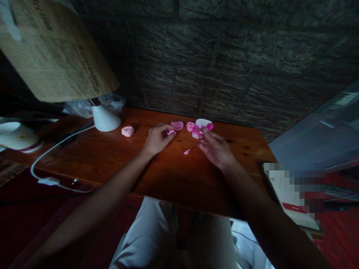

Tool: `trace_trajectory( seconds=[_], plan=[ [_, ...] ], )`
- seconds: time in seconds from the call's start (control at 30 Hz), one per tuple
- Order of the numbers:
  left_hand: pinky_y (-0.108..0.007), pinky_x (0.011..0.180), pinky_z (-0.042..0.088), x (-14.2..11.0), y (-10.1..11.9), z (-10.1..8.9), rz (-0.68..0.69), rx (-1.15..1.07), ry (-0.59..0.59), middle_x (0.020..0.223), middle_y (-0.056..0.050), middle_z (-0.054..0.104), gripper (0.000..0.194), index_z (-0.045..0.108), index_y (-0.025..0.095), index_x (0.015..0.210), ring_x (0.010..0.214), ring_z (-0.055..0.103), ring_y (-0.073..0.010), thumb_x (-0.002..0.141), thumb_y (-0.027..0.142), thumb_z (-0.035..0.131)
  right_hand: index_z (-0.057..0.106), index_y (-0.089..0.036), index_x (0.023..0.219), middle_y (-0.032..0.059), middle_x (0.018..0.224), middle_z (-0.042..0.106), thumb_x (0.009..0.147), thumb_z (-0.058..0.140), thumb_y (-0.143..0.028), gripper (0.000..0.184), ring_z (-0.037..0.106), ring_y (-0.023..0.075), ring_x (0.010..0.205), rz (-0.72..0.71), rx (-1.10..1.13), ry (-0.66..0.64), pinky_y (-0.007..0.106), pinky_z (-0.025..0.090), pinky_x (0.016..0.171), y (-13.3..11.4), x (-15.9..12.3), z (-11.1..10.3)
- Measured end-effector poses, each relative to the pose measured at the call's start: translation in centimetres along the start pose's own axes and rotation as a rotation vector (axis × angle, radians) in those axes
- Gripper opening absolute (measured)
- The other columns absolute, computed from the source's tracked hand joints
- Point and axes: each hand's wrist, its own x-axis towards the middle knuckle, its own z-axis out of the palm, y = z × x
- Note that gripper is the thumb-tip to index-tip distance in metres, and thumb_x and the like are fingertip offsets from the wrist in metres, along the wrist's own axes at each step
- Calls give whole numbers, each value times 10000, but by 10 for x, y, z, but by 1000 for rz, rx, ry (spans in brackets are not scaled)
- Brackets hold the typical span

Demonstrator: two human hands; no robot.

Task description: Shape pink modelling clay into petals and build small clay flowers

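The fingers of the left hand (157, 140) curve narrowly, thumb and forefinger closed about a small pink piece (171, 132); the light grip probably suits something soft that would dent. Just beyond those fingertips lies a shallow pink shape (177, 125), its rim raised like a petal or little dish.

The fingers of the right hand (216, 147) are pinched together, apparently on a magenta piece (210, 127) that shows beyond the fingertips; the contact itself is partly hidden. Behind it, on the far side, sits a white piece (203, 122), and to its left a rounded pink lump (190, 126). Clustering these between the hands seems to keep them within easy reach of both.

Nearer, between the wrists, a pink scrap (186, 151) rests on the wooden surface (179, 172). Farther left, a larger pale pink lump (128, 131) lies apart, perhaps set aside as a supply. Beyond it stands a lamp (106, 119), its shade leaning over the far left, with a white cable (66, 139) running toward the near edge. A cup (17, 136) is at the far left; a dark brick wall (179, 56) backs everything.
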Motion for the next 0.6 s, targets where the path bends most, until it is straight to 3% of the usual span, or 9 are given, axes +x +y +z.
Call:
trace_trajectory(
  seconds=[0.23,0.4,0.6],
  plan=[
    [-333,803,552,-1,-3,0,-44,78,-54,992,-86,787,191,770,175,1010,825,697,-209,897,260,641,824,-248,847,-13,885,748,556,996,-344,352,615,80,762,19,7,-76,209,517,712,-2,-1,-4],
    [-331,835,562,1,-15,-10,-95,213,-77,927,-57,802,186,784,201,915,832,722,-221,814,168,632,824,-251,836,-1,867,741,581,977,-418,342,604,93,767,10,-65,-108,232,515,726,-1,-3,-2],
    [-303,593,506,-1,-51,-20,-11,307,-30,681,-27,757,103,746,243,699,619,674,-219,727,199,658,809,-259,881,-17,821,686,642,940,-439,326,588,95,751,8,-107,-149,255,519,751,-1,-6,2]
  ],
)
